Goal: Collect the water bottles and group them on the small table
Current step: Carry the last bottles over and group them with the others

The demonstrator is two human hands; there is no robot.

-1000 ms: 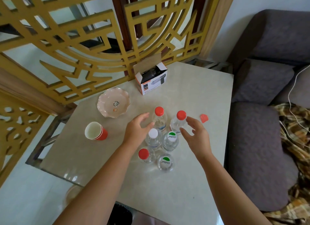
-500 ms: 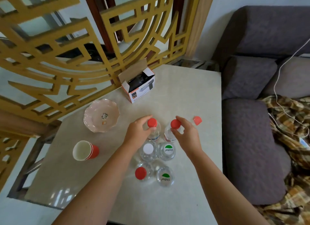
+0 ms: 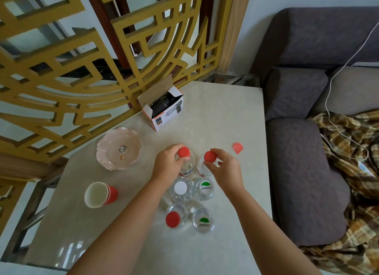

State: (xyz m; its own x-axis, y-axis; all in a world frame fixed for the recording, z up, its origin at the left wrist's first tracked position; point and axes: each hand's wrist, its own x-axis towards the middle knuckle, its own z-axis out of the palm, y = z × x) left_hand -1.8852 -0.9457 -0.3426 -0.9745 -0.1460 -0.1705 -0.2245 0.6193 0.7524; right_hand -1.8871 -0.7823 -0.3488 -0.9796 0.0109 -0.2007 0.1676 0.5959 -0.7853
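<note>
On my head-camera feed I see the small table (image 3: pixel 225 114) with an open cardboard box (image 3: pixel 164 108) at its far edge. On the near side of that box, six water bottles stand upright in a tight cluster, in three pairs. In the pair closest to the box, the left hand (image 3: pixel 167 164) pinches the red cap of the left bottle (image 3: pixel 184 152). The right hand (image 3: pixel 225 168) pinches the red cap of the right bottle (image 3: pixel 210 156). Farther from the box stand a white-capped bottle (image 3: pixel 180 188) and a green-capped bottle (image 3: pixel 205 187). Farthest are a third red-capped bottle (image 3: pixel 173 219) and a second green-capped bottle (image 3: pixel 203 222). A pink dish (image 3: pixel 119 149) and stacked red cups (image 3: pixel 100 194) sit to the box's near left. A loose red cap (image 3: pixel 238 148) lies to its near right.
</note>
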